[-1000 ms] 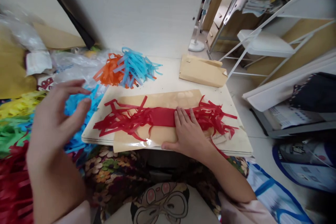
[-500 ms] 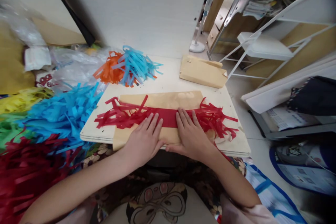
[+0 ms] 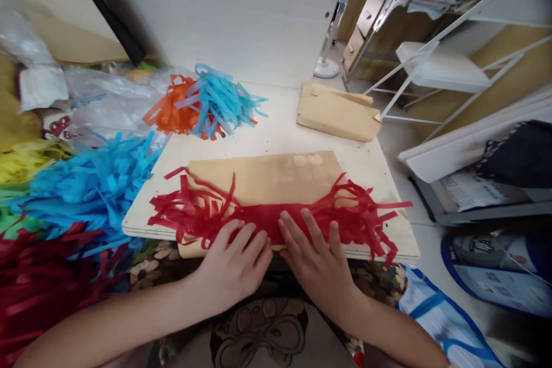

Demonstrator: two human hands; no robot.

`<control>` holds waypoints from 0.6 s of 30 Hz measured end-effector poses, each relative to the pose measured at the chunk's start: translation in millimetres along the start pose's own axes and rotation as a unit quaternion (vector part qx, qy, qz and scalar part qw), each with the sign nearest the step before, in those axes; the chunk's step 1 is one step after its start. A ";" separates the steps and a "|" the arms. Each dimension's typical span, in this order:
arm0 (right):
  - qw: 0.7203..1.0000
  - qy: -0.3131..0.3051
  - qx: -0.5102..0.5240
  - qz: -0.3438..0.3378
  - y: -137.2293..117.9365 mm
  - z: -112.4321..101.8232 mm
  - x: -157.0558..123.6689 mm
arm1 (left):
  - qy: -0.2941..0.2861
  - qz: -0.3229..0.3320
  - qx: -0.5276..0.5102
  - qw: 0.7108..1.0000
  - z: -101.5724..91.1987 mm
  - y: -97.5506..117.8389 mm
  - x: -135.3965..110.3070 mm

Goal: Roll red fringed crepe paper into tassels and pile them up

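A sheet of red paper (image 3: 263, 215) with fringed ends lies across a tan paper sheet (image 3: 259, 178), close to the near edge of the white board (image 3: 276, 121). My left hand (image 3: 239, 261) has its fingers curled over the red paper's near edge, thumb hidden; it seems to grip the paper there. Flat on the red paper to the right, my right hand (image 3: 317, 264) has its fingers stretched and apart. Red strips spread loosely out beyond both hands. Under the fingers, the paper's near edge is hidden.
Orange strips (image 3: 172, 109) and light-blue strips (image 3: 224, 100) are bunched at the board's back left. A folded tan paper packet (image 3: 338, 115) lies back right. Fringe piles, blue (image 3: 103, 178) and dark red (image 3: 47, 287), sit left. A white folding chair (image 3: 444, 72) stands right.
The red paper has shifted toward me, exposing more tan sheet behind it. Both hands have moved nearer my body, and the left fingers have gone from flat to curled.
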State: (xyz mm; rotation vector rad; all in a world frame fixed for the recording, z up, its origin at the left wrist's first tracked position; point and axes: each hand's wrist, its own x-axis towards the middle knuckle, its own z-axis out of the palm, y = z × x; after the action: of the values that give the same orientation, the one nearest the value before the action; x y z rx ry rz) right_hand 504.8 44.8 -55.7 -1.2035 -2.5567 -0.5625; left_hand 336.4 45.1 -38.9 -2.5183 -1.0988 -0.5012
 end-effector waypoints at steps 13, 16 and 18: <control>0.978 -0.010 0.208 -0.026 14.7 -7.5 18.3 | -0.118 -0.031 -0.063 0.991 -2.4 -4.1 11.4; 0.974 -0.060 0.220 -0.007 20.6 -8.7 24.4 | -0.135 -0.052 -0.024 0.989 -1.4 -4.6 18.2; 0.974 -0.081 0.211 0.013 24.9 -8.3 27.1 | -0.136 -0.066 -0.002 0.989 0.5 -7.3 23.1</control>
State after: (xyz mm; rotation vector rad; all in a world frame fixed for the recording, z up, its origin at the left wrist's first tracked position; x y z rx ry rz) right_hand 507.9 73.9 -32.0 -1.1604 -2.6016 0.0930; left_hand 345.7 64.5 -27.8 -2.5833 -1.3704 -0.1959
